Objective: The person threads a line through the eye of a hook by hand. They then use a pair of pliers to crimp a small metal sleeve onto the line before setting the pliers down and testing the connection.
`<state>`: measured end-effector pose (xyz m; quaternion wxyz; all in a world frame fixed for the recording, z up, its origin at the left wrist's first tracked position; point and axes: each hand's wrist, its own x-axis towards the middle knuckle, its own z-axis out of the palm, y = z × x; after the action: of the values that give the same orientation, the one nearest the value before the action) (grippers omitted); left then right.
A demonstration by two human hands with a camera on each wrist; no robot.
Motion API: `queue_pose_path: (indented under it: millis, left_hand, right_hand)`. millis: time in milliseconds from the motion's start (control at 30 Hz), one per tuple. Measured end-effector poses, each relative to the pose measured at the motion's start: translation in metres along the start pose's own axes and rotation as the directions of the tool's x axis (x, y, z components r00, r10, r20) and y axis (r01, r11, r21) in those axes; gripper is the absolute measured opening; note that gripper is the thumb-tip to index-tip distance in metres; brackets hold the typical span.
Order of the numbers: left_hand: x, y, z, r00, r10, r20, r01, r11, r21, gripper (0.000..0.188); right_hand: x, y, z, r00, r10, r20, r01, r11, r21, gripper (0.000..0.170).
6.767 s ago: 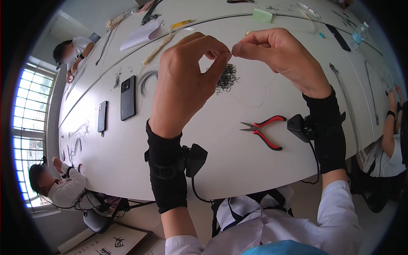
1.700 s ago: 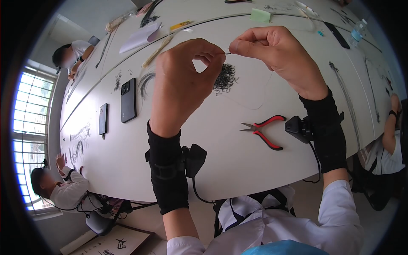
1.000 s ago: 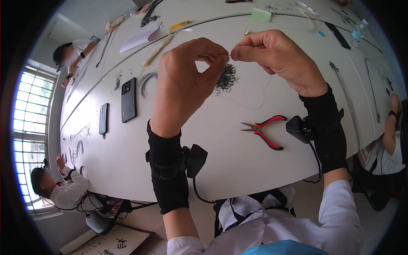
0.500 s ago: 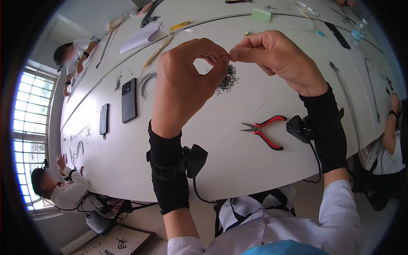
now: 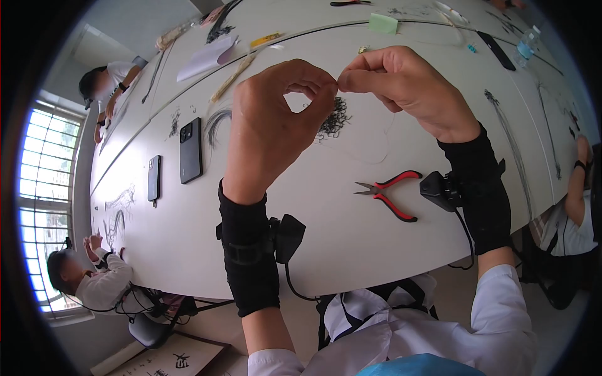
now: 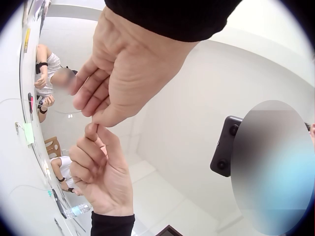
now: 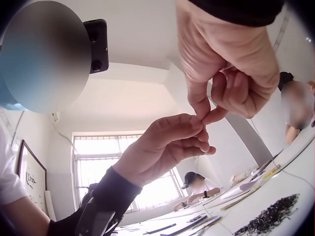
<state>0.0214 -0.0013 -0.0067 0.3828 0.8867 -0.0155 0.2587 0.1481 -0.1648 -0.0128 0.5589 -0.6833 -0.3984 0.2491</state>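
My left hand (image 5: 266, 128) and right hand (image 5: 414, 91) meet fingertip to fingertip above the table (image 5: 326, 250). Thumb and index finger of each pinch a fine thread, mostly hidden at the fingertips. A thin loop of the thread (image 5: 385, 150) hangs below the right hand. Both wrist views show the pinched tips touching, the left hand's other fingers loosely bent and the right hand's curled. Partly behind the left hand lies a pile of small dark curly pieces (image 5: 338, 119). Red-and-black needle-nose pliers (image 5: 389, 191) lie spread nearer the body.
Two phones, a larger (image 5: 191, 150) and a smaller (image 5: 154, 178), lie left of the hands. Behind are a beige bundle (image 5: 232, 78), white paper (image 5: 207, 56) and a green note (image 5: 383, 24). A bottle (image 5: 527, 47) stands back right. Other people sit around the table.
A short dark strand showed between the fingertips 1.7 seconds ago; the tips have since come together. The right hand has dropped slightly, and the hanging thread loop has shifted.
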Motion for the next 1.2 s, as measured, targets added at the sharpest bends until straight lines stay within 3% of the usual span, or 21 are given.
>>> queue_pose_path:
  millis: [300,400,700,833,933,1033,1200]
  left_hand:
    - [0.0,-0.005,0.001,0.998,0.045,-0.044,-0.048,0.996,-0.076,0.006]
    - [0.0,-0.006,0.002,0.998,0.037,-0.057,-0.044,0.991,-0.125,0.006]
    - [0.001,-0.001,0.001,0.998,-0.024,-0.054,0.008,0.96,-0.281,0.009]
    - [0.002,0.001,0.0,0.988,-0.083,-0.128,0.038,0.947,-0.319,0.009]
    - [0.002,-0.002,0.001,0.974,-0.069,-0.216,0.008,0.963,-0.269,0.009]
    - [0.002,-0.006,0.005,0.969,0.053,-0.241,-0.079,0.992,-0.099,0.009]
    - [0.0,-0.004,0.006,0.992,0.087,-0.095,-0.091,0.995,-0.037,0.013]
  right_hand:
    - [-0.005,-0.012,-0.008,0.998,0.044,0.046,-0.036,0.987,-0.155,0.031]
    - [-0.008,-0.011,-0.013,0.997,-0.07,0.042,0.077,0.974,-0.215,0.029]
    - [-0.002,-0.004,-0.009,0.997,-0.078,0.02,0.078,0.997,-0.001,0.026]
    - [0.0,-0.001,0.003,0.99,-0.134,-0.043,0.132,0.99,-0.038,0.023]
    - [0.0,0.001,0.008,0.973,-0.218,-0.07,0.203,0.963,-0.177,0.02]
    - [-0.011,-0.014,0.012,0.963,-0.255,-0.093,0.216,0.927,-0.307,0.017]
    - [-0.011,-0.014,0.009,0.935,-0.324,-0.142,0.25,0.89,-0.381,0.02]
